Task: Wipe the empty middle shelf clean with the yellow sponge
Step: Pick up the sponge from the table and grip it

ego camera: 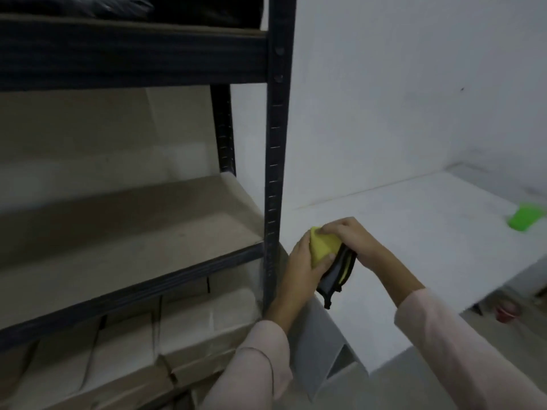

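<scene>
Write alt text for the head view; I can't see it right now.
The left hand and right hand hold the yellow sponge just right of a dark metal rack, not yet on the middle shelf. That shelf is a bare board; cardboard boxes sit below it.

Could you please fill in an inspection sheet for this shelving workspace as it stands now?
Surface: the middle shelf is a brown board with faint marks; the sponge is not touching it yet.
Job's things: the yellow sponge is held off the shelf, to the right of the front post; a dark-edged part hangs below it.
Clutter: cardboard boxes on the shelf below; dark bundles on the shelf above; green object on the white ledge.
Grippers: the left hand grips the sponge from below; the right hand holds it from above.
Cables: nothing seen.
Surroundings: white wall; small red item on the floor, too blurred to name.
</scene>
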